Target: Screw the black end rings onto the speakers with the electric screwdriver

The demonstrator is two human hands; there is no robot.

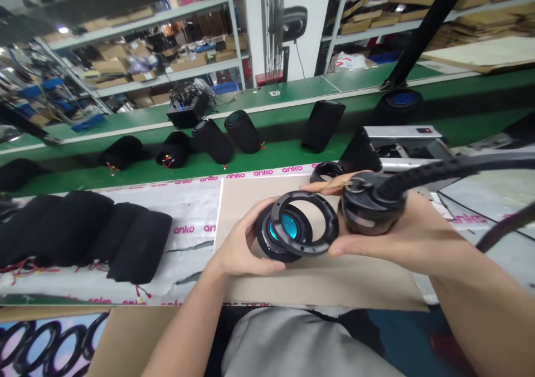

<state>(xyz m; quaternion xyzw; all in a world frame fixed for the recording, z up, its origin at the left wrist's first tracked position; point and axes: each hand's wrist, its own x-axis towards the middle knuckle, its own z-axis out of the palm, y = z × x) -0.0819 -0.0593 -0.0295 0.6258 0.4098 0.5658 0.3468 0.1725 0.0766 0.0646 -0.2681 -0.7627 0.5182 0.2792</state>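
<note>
Slightly left of the cardboard's middle, my left hand (242, 249) is closed around a round black speaker driver (262, 236) with a shiny blue centre. A black plastic ring (331, 221) tilts over the driver and overlaps its right side. My right hand (412, 243) holds that ring at its right edge, between thumb and fingertips. In front of the right palm is a black cylindrical tool (371, 210) with a thick ribbed cable (434, 171). Whether the palm grips the tool or it only hangs there, I cannot tell. Another black ring (327, 171) lies just beyond the right fingers.
Black fabric-covered cylinders (142, 243) with red wires lie at the left. More cylinders (244, 132) stand on the green bench (276, 148) behind. A silver metal device (401, 137) sits at the back right. At lower left, a carton (134, 332) contains black rings.
</note>
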